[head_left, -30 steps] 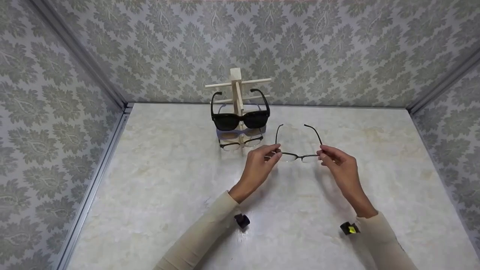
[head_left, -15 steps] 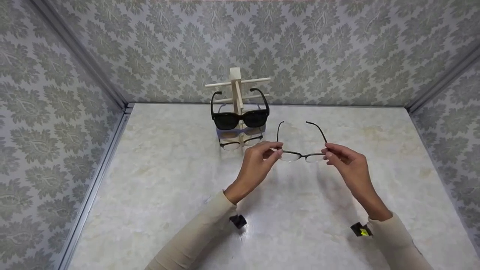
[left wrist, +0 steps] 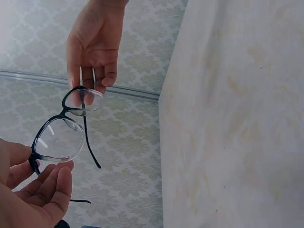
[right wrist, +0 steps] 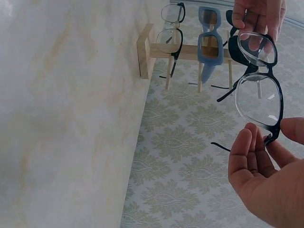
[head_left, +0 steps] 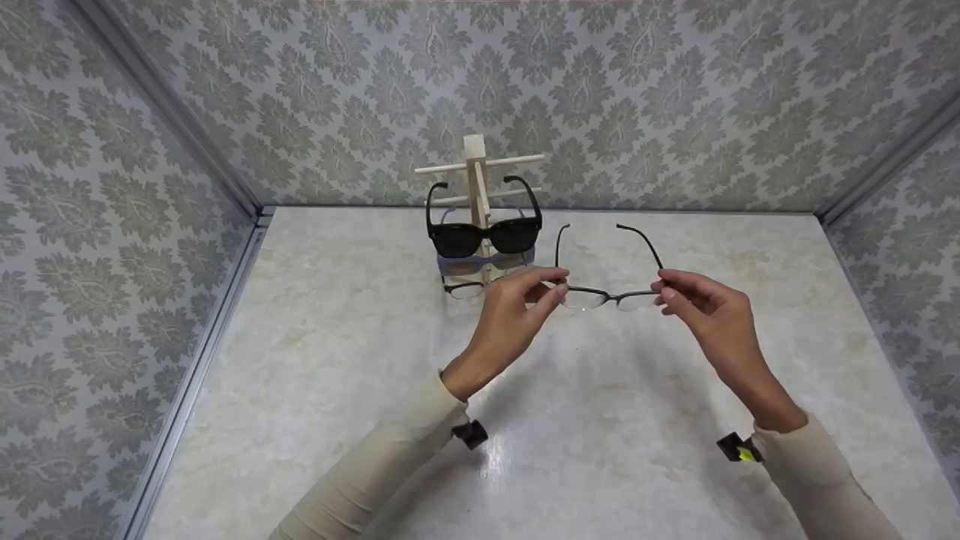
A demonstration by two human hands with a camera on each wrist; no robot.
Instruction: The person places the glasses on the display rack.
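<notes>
Eyeglasses (head_left: 613, 298) with a dark upper frame and clear lower rims are held up between both hands, temples unfolded and pointing away. My left hand (head_left: 514, 311) pinches the left hinge corner between thumb and fingers. At the opposite corner, my right hand (head_left: 712, 315) pinches the frame the same way. The right wrist view shows the held eyeglasses (right wrist: 270, 70) clear of the table, overlapping a wooden display stand (right wrist: 146, 52). Black sunglasses (head_left: 457, 241) rest on that stand, to the left of the held pair in the head view.
Below the black pair, the stand holds blue-framed sunglasses (right wrist: 209, 54) and dark-topped clear glasses (right wrist: 179, 45). Bare wooden pegs (head_left: 517, 160) stick out at its top. The marbled table (head_left: 315, 360) meets patterned walls (head_left: 600, 90) at the back and sides.
Both hands have lifted the eyeglasses, which sit higher and slightly farther right in the head view. My left hand now partly covers the lowest glasses on the stand.
</notes>
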